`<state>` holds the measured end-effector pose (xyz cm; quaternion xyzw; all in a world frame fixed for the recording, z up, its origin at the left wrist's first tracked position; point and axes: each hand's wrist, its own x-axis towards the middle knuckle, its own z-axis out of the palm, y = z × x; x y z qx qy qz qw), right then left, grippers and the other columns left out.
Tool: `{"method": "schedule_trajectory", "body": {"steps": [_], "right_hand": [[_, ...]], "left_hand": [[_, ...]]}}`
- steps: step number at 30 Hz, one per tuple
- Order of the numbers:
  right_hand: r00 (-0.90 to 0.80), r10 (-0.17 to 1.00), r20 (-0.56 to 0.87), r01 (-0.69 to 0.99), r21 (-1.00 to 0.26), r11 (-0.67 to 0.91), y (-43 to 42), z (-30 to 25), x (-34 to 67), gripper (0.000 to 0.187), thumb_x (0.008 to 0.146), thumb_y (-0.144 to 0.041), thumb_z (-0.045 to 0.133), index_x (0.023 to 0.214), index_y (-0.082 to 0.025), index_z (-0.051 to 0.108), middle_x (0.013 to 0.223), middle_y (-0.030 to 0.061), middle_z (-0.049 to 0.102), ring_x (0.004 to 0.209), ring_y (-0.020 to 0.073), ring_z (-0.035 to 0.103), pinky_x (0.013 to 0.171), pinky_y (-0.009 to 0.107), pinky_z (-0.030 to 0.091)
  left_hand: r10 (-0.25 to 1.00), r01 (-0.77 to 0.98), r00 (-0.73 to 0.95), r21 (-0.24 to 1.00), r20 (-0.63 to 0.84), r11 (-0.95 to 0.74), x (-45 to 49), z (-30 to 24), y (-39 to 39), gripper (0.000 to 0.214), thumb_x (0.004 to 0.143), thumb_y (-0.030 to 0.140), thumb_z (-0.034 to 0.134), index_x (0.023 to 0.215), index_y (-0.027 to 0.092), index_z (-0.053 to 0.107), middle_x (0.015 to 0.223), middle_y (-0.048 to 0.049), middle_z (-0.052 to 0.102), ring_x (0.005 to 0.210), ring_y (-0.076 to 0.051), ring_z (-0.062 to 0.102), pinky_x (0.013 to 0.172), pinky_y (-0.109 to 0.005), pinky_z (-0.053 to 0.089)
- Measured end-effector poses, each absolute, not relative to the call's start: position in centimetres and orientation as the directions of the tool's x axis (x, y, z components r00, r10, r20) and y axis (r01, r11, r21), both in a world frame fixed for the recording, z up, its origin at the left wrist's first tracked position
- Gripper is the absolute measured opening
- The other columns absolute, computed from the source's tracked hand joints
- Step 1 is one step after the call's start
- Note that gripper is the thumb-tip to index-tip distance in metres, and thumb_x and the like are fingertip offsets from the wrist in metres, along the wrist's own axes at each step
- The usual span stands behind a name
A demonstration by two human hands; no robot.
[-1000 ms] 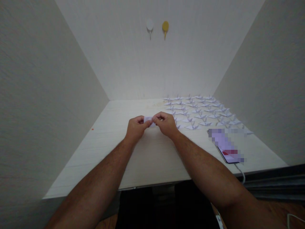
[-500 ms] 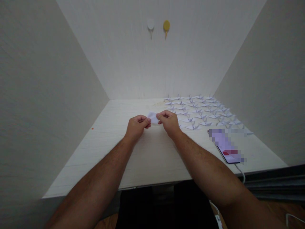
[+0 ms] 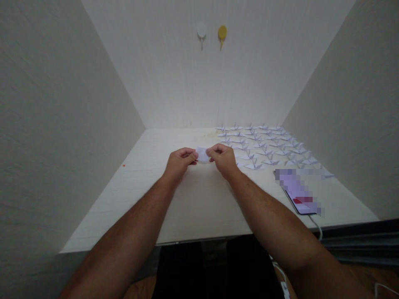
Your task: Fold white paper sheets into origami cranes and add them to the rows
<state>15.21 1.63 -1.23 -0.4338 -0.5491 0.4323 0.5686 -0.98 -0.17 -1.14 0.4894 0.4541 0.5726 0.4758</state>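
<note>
Between my two hands is a small piece of white paper [image 3: 202,154], held just above the tabletop. My left hand [image 3: 181,161] pinches its left edge between thumb and fingers. On the opposite edge, my right hand [image 3: 223,158] has its thumb and fingertips closed. The paper looks roughly square, though the fingers cover its sides and any fold lines are too faint to make out. Beyond my right hand, several white folded paper cranes [image 3: 254,144] stand in rows.
A phone [image 3: 296,193] with a blurred-out screen lies at the right, a white cable [image 3: 317,227] running off the front edge. The white table [image 3: 134,195] has walls on three sides. A white hook [image 3: 201,31] and a yellow hook [image 3: 222,33] are on the back wall.
The view has shifted slightly. The paper now shows a squarer outline between my hands, and my left fingers have drawn in a little against it. Both hands keep their grip.
</note>
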Motion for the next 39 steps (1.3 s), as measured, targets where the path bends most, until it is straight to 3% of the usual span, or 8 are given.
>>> {"method": "schedule_trajectory", "body": {"steps": [6,15,25,32,39], "right_hand": [[0.01,0.968,0.249,0.013,-0.968,0.249,1.4,-1.0,15.1,0.022,0.068,-0.038,0.069,0.063,-0.018,0.061,0.054,-0.0023,0.059,0.047,0.0102,0.052,0.047,0.023,0.041],[-0.055,0.96,0.274,0.068,-0.959,0.277,1.1,-0.9,15.3,0.021,0.07,-0.036,0.067,0.062,-0.018,0.06,0.051,-0.0025,0.057,0.048,0.0099,0.051,0.048,0.023,0.039],[-0.065,0.961,0.27,0.102,-0.956,0.276,0.8,-0.8,15.0,0.02,0.069,-0.034,0.067,0.062,-0.017,0.06,0.051,-0.0025,0.057,0.047,0.0091,0.047,0.047,0.023,0.036],[-0.076,0.966,0.247,0.132,-0.958,0.255,0.8,-0.7,15.0,0.02,0.07,-0.034,0.067,0.062,-0.017,0.06,0.051,-0.0025,0.056,0.047,0.0092,0.047,0.047,0.023,0.036],[-0.189,0.947,0.261,0.278,-0.911,0.306,1.2,-0.8,15.8,0.017,0.071,-0.03,0.067,0.062,-0.016,0.063,0.054,-0.0019,0.057,0.053,0.0099,0.051,0.052,0.023,0.038]], "left_hand": [[0.981,-0.083,-0.139,0.985,0.137,-0.15,-0.8,-0.8,-0.3,0.023,0.06,0.031,0.081,0.065,0.015,0.067,0.059,-0.0003,0.064,0.053,-0.01,0.056,0.059,-0.025,0.046],[0.969,-0.014,-0.145,0.978,0.202,-0.206,-0.7,-0.2,-0.6,0.022,0.062,0.033,0.079,0.07,0.015,0.07,0.055,0.0028,0.057,0.052,-0.009,0.045,0.055,-0.024,0.037],[0.96,0.01,-0.187,0.978,0.207,-0.209,-0.4,-0.3,-0.6,0.015,0.065,0.028,0.073,0.066,0.016,0.065,0.054,0.0042,0.054,0.051,-0.009,0.043,0.054,-0.024,0.035],[0.943,0.12,-0.2,0.962,0.267,-0.247,-0.5,-0.5,-0.5,0.016,0.071,0.031,0.068,0.067,0.017,0.061,0.056,0.0039,0.054,0.053,-0.009,0.045,0.053,-0.023,0.034],[0.979,0.271,0.043,0.941,0.198,-0.202,-1.2,-0.1,-0.8,0.019,0.066,0.03,0.073,0.079,0.016,0.068,0.06,0.0023,0.059,0.054,-0.01,0.049,0.053,-0.024,0.035]]}}
